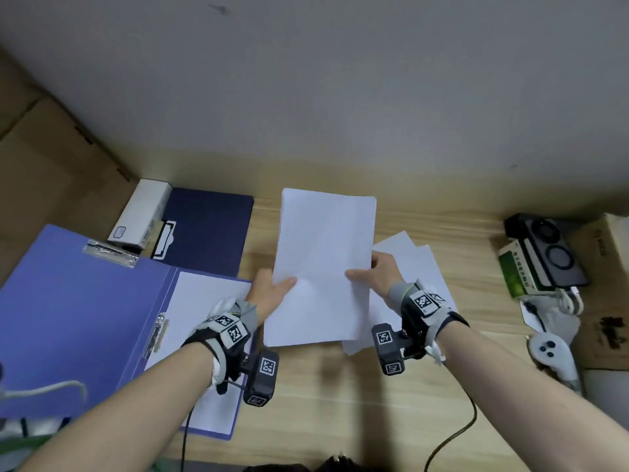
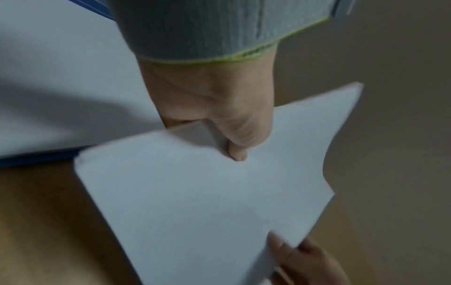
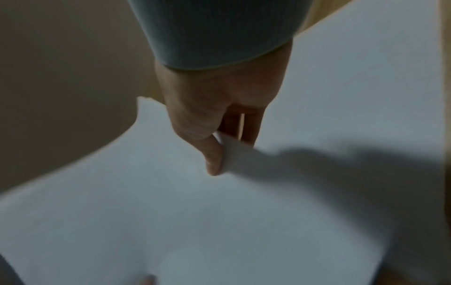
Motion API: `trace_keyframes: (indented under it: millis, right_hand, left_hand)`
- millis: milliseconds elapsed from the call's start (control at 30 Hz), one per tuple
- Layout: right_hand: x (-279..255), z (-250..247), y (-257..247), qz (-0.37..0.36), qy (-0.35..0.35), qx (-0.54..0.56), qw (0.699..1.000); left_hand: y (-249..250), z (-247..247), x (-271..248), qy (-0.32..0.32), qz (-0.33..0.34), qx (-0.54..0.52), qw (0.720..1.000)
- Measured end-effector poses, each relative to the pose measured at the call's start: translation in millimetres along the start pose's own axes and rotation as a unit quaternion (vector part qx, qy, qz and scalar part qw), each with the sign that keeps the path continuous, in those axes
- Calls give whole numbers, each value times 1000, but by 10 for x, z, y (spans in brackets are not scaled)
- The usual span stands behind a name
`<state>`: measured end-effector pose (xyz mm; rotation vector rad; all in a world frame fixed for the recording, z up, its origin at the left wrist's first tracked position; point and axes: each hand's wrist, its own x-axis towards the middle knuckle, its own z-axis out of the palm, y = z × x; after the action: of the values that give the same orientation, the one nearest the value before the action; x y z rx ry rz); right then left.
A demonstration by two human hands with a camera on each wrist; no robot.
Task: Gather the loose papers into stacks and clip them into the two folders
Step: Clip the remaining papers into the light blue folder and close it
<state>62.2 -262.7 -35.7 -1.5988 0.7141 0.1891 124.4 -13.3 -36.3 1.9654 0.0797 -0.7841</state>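
A: How is the paper stack point(image 1: 323, 264) held?

B: At frame centre, the left hand point(image 1: 272, 291) and right hand point(image 1: 377, 270) pinch its side edges, thumbs on top.

A: Handling?

B: Likely light, limp and slippery; sheets could fan. The open folder point(image 1: 78, 321) lies lower left.

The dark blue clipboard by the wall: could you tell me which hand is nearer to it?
Left. The left hand pinches the paper stack just below the dark blue clipboard; the right hand grips the stack's far side.
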Motion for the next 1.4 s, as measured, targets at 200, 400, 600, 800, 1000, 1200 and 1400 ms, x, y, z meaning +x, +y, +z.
trace_keyframes:
  millis: [200,400,600,800,1000,1200,1400]
  right_hand:
    - [576,-167,206,-79,-74,-506,856]
    - [978,-282,80,-137,-150,-681,704]
    - [919,-338,89,-125,-125,-694,698]
    - [574,-744,91,-48,-31,-518,853]
    - [212,-1115,-235,-101,140,-305,937]
    - [-112,-1084,-641,-141,206,-145,957]
    - [-351,-797,-711,-124,187,10,974]
  left_hand:
    - [-226,-258,181,149,-45,14,988]
    - [-452,-427,176,187,-90,8,978]
    - [-562,-380,175,190,-100,25,976]
    - [-416,-304,201,219,-87,27,972]
    - [-98,-273,229,202,-46,31,978]
    - [383,-152,72,181,4,48,982]
    - [752,29,-148,31,9,-97,995]
